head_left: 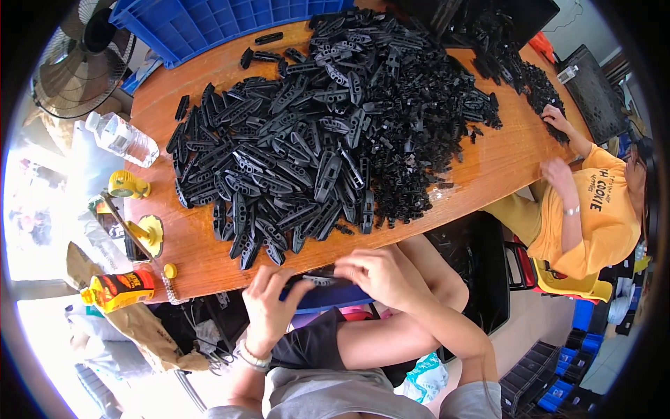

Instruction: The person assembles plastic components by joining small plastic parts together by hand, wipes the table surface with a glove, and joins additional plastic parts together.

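Just off the near edge of the orange-brown wooden table [192, 258], the left hand [266, 304] is half-spread, thumb apart from curved fingers; the right hand [373, 276] bends its fingers inward, its grip unclear. Between them, a dark elongated piece [319, 281] runs left to right, contact unclear. On the table, long tapered black plastic parts [279, 164] point various ways.
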Action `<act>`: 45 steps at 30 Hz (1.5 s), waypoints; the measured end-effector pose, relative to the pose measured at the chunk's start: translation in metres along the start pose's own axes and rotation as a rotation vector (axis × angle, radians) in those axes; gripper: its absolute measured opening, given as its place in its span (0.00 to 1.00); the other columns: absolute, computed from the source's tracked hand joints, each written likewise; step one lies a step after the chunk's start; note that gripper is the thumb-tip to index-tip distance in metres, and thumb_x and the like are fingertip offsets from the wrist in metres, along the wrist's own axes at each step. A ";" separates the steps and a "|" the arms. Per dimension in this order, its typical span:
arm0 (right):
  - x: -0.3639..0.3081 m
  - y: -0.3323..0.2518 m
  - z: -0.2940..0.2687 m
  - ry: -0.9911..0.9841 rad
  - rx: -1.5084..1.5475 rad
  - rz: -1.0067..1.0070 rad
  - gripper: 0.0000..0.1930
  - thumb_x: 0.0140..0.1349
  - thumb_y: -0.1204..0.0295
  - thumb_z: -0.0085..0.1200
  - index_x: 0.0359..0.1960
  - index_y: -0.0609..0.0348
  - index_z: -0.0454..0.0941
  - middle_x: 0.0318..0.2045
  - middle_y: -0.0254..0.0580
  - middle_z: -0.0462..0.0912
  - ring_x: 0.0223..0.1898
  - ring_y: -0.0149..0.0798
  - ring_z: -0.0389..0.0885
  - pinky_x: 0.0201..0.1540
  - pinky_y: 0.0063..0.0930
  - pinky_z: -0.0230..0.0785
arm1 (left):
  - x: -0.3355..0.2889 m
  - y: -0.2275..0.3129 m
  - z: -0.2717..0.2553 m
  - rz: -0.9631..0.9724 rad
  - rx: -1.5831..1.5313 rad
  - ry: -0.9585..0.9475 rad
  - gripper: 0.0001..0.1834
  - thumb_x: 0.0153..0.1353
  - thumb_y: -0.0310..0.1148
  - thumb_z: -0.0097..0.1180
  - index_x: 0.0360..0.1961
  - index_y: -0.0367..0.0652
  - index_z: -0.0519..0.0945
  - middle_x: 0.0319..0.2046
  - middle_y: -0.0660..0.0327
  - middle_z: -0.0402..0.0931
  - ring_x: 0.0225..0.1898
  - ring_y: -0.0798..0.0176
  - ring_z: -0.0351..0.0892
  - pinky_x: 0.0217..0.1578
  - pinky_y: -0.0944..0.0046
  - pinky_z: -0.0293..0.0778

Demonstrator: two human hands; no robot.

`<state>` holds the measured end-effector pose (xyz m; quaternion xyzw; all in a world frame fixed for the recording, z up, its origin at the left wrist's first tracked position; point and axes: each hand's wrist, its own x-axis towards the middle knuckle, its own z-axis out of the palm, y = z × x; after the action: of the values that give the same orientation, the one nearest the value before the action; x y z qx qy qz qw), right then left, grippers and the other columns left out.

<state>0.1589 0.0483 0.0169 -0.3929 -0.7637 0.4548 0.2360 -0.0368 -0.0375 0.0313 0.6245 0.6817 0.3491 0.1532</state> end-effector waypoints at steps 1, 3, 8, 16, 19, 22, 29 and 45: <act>0.006 0.003 0.003 0.175 -0.048 -0.131 0.05 0.55 0.76 0.60 0.32 0.62 0.80 0.27 0.42 0.79 0.25 0.39 0.79 0.27 0.29 0.70 | 0.006 -0.001 0.003 -0.001 -0.001 -0.002 0.09 0.52 0.26 0.63 0.36 0.39 0.80 0.28 0.57 0.74 0.25 0.55 0.77 0.25 0.61 0.74; 0.026 0.001 0.005 0.349 -0.398 -0.190 0.04 0.52 0.77 0.60 0.29 0.61 0.78 0.26 0.39 0.76 0.25 0.41 0.77 0.26 0.32 0.69 | 0.027 0.000 0.010 0.071 0.052 0.174 0.11 0.52 0.25 0.61 0.38 0.38 0.79 0.32 0.56 0.73 0.29 0.54 0.76 0.28 0.60 0.74; 0.042 0.017 0.015 0.337 -0.604 -0.239 0.06 0.49 0.76 0.61 0.28 0.59 0.77 0.26 0.37 0.71 0.26 0.41 0.76 0.25 0.33 0.69 | 0.068 -0.002 0.029 0.142 0.286 0.097 0.16 0.50 0.24 0.59 0.42 0.34 0.75 0.42 0.53 0.69 0.41 0.51 0.73 0.39 0.58 0.72; 0.034 -0.003 -0.002 0.345 0.425 0.120 0.07 0.59 0.82 0.53 0.39 0.63 0.75 0.34 0.38 0.77 0.29 0.28 0.78 0.27 0.19 0.71 | 0.062 0.002 0.023 -0.044 -0.212 0.244 0.19 0.45 0.17 0.59 0.41 0.37 0.71 0.40 0.54 0.75 0.33 0.61 0.77 0.32 0.65 0.73; 0.031 -0.009 -0.011 0.302 0.695 0.189 0.08 0.64 0.81 0.48 0.44 0.66 0.75 0.37 0.42 0.76 0.31 0.31 0.79 0.37 0.23 0.78 | 0.050 0.013 0.024 -0.213 -0.649 0.122 0.15 0.48 0.13 0.58 0.38 0.36 0.73 0.43 0.55 0.77 0.42 0.68 0.77 0.41 0.72 0.73; 0.025 -0.012 -0.016 0.250 0.767 0.029 0.06 0.63 0.83 0.47 0.41 0.70 0.74 0.40 0.49 0.77 0.36 0.40 0.82 0.40 0.31 0.79 | 0.045 0.016 0.029 -0.183 -0.706 0.051 0.13 0.49 0.14 0.60 0.37 0.35 0.77 0.39 0.56 0.78 0.39 0.68 0.78 0.39 0.72 0.74; 0.017 -0.020 -0.020 0.288 0.694 0.017 0.07 0.62 0.83 0.50 0.41 0.70 0.75 0.37 0.42 0.77 0.34 0.29 0.79 0.36 0.20 0.74 | 0.035 0.028 0.026 -0.430 -0.925 -0.113 0.15 0.51 0.14 0.60 0.41 0.32 0.76 0.36 0.59 0.77 0.32 0.70 0.80 0.34 0.73 0.77; 0.007 -0.036 -0.010 0.199 0.663 0.119 0.06 0.60 0.84 0.53 0.39 0.71 0.76 0.39 0.46 0.78 0.41 0.33 0.78 0.45 0.23 0.72 | 0.036 0.032 0.015 -0.541 -1.237 -0.283 0.38 0.47 0.10 0.58 0.60 0.37 0.59 0.47 0.50 0.71 0.49 0.58 0.76 0.50 0.62 0.75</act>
<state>0.1481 0.0489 0.0534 -0.3808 -0.5235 0.6506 0.3971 -0.0099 0.0008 0.0505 0.2697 0.4626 0.5384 0.6507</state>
